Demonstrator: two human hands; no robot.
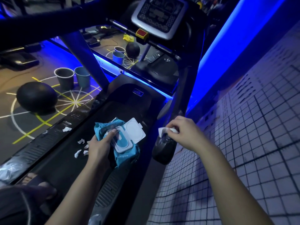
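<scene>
Your left hand [99,143] grips the blue wipes pack [125,153] over the treadmill belt [65,159], fingers curled across its top. The pack's long axis runs roughly along the belt, toward the console [159,13], and its white lid [135,129] is flipped open toward the right. Your right hand [183,132] pinches a white wipe [162,131] against the end of the black handrail [164,150]. White scraps [81,146] lie on the belt just left of your left hand.
</scene>
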